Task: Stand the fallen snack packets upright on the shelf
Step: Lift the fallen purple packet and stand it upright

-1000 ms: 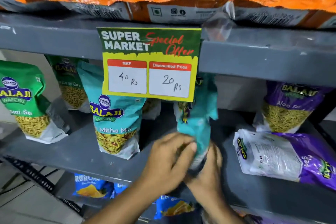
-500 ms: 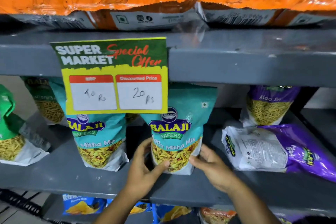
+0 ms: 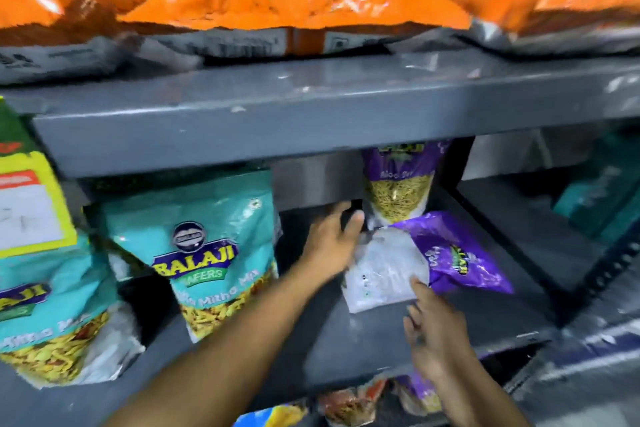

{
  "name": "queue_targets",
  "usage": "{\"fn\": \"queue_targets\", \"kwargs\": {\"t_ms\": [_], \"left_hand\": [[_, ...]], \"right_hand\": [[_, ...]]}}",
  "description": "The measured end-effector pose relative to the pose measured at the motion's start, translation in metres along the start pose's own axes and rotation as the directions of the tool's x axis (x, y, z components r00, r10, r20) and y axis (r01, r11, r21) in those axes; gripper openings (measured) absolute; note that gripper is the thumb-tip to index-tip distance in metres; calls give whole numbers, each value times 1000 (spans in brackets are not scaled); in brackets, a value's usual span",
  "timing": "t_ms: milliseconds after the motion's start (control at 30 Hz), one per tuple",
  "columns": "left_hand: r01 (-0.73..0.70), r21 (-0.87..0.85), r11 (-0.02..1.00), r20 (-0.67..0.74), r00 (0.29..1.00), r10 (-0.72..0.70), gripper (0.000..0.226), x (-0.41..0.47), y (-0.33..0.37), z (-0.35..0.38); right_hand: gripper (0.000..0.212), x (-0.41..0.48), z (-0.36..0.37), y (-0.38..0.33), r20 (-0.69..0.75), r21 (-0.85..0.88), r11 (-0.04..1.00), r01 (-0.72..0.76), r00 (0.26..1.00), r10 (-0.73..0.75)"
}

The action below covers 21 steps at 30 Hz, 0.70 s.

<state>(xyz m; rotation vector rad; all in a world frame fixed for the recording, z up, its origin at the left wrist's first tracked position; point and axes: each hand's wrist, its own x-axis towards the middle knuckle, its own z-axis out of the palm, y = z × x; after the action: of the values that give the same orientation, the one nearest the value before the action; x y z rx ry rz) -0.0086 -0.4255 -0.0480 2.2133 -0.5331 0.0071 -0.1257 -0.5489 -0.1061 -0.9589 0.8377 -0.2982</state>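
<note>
The teal Mitha Mix packet [image 3: 211,253] that both hands were setting down a moment ago now stands up by itself on the grey shelf [image 3: 363,340], with another teal packet [image 3: 52,315] standing to its left. So that one is done, and both hands have let go of it and moved to the right. They now go for the fallen purple packet [image 3: 429,260], which lies flat on the shelf with its white back side up. The left hand [image 3: 332,243] has its fingers spread and rests on the far left edge of this packet, but it is not closed around it yet. The right hand [image 3: 433,329] is open too, and one fingertip touches the near white edge of the packet. Just behind the fallen packet, at the far side of the shelf, an Aloo Sev purple packet [image 3: 398,184] already stands up. It looks like the next job is to grab the flat purple packet and tip it up so that it stands in front of that one.
</note>
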Motion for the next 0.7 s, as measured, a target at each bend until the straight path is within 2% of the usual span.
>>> {"fn": "queue_targets", "kwargs": {"t_ms": [33, 100, 167, 267, 333, 367, 433, 500, 567, 633, 700], "left_hand": [[60, 113, 992, 137, 988, -75, 50, 22, 6, 5], [7, 363, 932, 370, 917, -151, 56, 51, 11, 13], [39, 381, 924, 475, 849, -232, 53, 59, 15, 17], [142, 323, 936, 544, 781, -306, 27, 50, 20, 17], [216, 266, 940, 528, 783, -329, 31, 35, 15, 15], [256, 191, 948, 509, 799, -319, 32, 26, 12, 15], [324, -69, 944, 471, 845, -255, 44, 8, 8, 21], [287, -291, 912, 350, 920, -178, 56, -8, 14, 31], [213, -395, 894, 186, 971, -149, 64, -15, 20, 47], [195, -476, 858, 90, 981, -172, 61, -18, 20, 66], [208, -461, 862, 38, 976, -216, 58, -22, 14, 84]], "right_hand": [[30, 1, 1, -3, 22, 35, 998, -49, 999, 48], [1, 5, 3, -5, 98, 141, 978, -154, 985, 141], [24, 5, 0, -10, 166, 156, 963, -220, 967, 195], [22, 7, -13, -14, 214, 137, 967, -214, 960, 182], [14, 5, -26, -16, 218, 113, 982, -149, 968, 121], [18, 2, -32, -21, 217, 114, 990, -83, 975, 57], [27, 3, -42, -33, 245, 105, 988, 116, 960, -139], [36, 8, -46, -50, 301, 79, 930, 358, 881, -365], [45, 22, -45, -68, 358, 66, 859, 508, 791, -496], [49, 40, -44, -79, 381, 44, 817, 575, 746, -546], [46, 58, -48, -75, 421, 22, 806, 592, 725, -545]]}}
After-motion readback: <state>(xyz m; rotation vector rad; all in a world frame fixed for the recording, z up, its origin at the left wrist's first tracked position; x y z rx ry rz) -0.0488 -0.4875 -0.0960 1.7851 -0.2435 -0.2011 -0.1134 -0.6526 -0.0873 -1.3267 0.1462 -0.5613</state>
